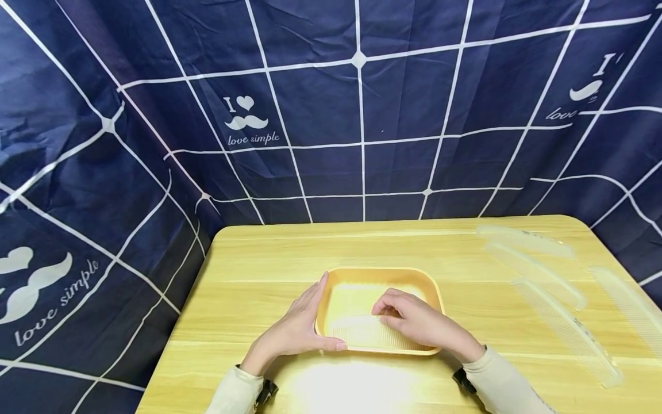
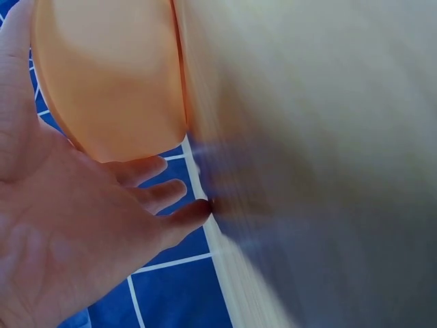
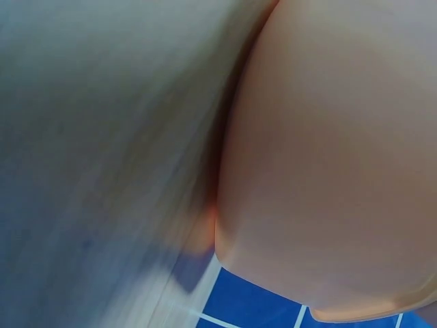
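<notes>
An orange-yellow plastic tray (image 1: 383, 269) with rounded corners stands on the table in the head view. My left hand (image 1: 296, 329) steadies its left end, thumb along the near rim and straight fingers against the side. The left wrist view shows that palm and its extended fingers beside the tray's outer wall (image 2: 109, 82). Inside the tray, along its near side, lies a translucent comb (image 1: 357, 330). My right hand (image 1: 416, 319) reaches over the right rim with curled fingers and pinches the comb's upper edge. Only the tray's outer wall (image 3: 328, 157) fills the right wrist view; the fingers are hidden there.
Several more translucent combs lie on the right of the wooden table (image 1: 258, 270): a back comb (image 1: 524, 240), a long fine-toothed comb (image 1: 566, 330) and another by the right edge (image 1: 628, 305) among them. A dark blue checked curtain (image 1: 320, 109) surrounds the table's back and sides.
</notes>
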Tool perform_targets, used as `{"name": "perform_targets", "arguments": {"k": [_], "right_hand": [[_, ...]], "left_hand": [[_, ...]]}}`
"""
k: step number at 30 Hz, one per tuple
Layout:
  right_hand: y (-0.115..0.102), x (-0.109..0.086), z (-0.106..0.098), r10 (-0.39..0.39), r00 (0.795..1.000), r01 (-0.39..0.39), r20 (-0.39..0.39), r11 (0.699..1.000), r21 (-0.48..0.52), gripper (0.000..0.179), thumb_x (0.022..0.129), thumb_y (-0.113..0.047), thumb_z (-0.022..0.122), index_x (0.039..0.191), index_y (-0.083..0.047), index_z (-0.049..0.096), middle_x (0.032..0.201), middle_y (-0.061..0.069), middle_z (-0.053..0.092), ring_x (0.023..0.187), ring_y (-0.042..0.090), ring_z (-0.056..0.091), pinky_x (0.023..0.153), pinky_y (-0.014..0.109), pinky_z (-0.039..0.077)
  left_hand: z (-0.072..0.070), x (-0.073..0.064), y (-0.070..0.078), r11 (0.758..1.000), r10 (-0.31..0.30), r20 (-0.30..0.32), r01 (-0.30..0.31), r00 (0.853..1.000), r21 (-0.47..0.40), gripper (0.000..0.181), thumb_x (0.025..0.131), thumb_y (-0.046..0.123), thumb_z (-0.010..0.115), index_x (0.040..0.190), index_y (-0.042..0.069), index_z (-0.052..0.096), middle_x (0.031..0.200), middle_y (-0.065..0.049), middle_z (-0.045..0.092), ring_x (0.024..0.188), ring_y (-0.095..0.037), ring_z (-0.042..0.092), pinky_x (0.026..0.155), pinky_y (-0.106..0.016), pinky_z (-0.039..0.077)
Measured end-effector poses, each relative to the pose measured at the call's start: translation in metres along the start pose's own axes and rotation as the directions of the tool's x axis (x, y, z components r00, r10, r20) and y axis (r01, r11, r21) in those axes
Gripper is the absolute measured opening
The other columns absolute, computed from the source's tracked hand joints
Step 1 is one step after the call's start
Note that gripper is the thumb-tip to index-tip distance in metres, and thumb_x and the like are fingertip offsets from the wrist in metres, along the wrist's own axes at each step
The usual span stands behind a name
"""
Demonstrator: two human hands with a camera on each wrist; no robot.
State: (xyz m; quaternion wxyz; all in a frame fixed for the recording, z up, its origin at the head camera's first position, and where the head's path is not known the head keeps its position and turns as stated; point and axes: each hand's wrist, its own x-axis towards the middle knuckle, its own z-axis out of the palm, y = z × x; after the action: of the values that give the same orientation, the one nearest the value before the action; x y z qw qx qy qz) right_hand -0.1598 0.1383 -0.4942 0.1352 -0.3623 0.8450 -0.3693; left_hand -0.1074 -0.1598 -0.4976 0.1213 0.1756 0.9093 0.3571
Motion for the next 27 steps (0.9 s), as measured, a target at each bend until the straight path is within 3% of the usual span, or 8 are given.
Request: {"name": "perform_targets", "arguments": {"k": [9, 15, 22, 27], "right_hand": [[0.002, 0.003, 0.002, 0.023, 1.000, -0.021, -0.020, 0.995, 0.097, 0.011, 0.099, -0.011, 0.066, 0.109, -0.014, 0.070, 0.096, -0.008, 0.066, 0.088, 0.005, 0.059, 0.079, 0.024, 0.053], [0.000, 0.004, -0.001, 0.078, 0.996, -0.066, -0.054, 0.980, 0.188, 0.013, 0.102, -0.017, 0.065, 0.112, -0.011, 0.070, 0.096, -0.003, 0.069, 0.089, 0.008, 0.062, 0.079, 0.025, 0.055], [-0.004, 0.003, -0.005, 0.135, 0.984, -0.093, -0.113, 0.944, 0.315, 0.026, 0.098, -0.017, 0.070, 0.122, -0.007, 0.065, 0.096, 0.000, 0.067, 0.087, 0.013, 0.063, 0.076, 0.024, 0.054], [-0.003, 0.001, -0.009, 0.129, 0.980, -0.064, -0.151, 0.926, 0.372, 0.030, 0.098, -0.014, 0.070, 0.125, -0.002, 0.063, 0.098, 0.004, 0.067, 0.086, 0.014, 0.062, 0.073, 0.024, 0.055]], "left_hand": [[-0.001, -0.001, 0.000, 1.000, -0.007, 0.002, 0.007, 1.000, -0.005, 0.133, 0.074, 0.073, 0.078, 0.164, 0.035, -0.013, 0.172, 0.005, 0.001, 0.158, -0.032, 0.010, 0.122, -0.064, 0.015], [0.000, 0.000, 0.000, 1.000, 0.002, 0.000, -0.002, 1.000, 0.004, 0.135, 0.073, 0.077, 0.076, 0.165, 0.029, -0.011, 0.172, 0.003, 0.000, 0.158, -0.032, 0.010, 0.123, -0.061, 0.015], [0.000, -0.003, 0.000, 1.000, 0.000, 0.000, 0.000, 1.000, -0.016, 0.135, 0.074, 0.073, 0.078, 0.166, 0.027, -0.009, 0.173, -0.008, 0.003, 0.158, -0.035, 0.006, 0.122, -0.064, 0.014], [0.000, -0.003, 0.001, 1.000, -0.011, -0.008, 0.011, 1.000, 0.003, 0.135, 0.073, 0.075, 0.078, 0.166, 0.026, -0.006, 0.173, -0.002, 0.005, 0.158, -0.032, 0.009, 0.120, -0.069, 0.011]]}}
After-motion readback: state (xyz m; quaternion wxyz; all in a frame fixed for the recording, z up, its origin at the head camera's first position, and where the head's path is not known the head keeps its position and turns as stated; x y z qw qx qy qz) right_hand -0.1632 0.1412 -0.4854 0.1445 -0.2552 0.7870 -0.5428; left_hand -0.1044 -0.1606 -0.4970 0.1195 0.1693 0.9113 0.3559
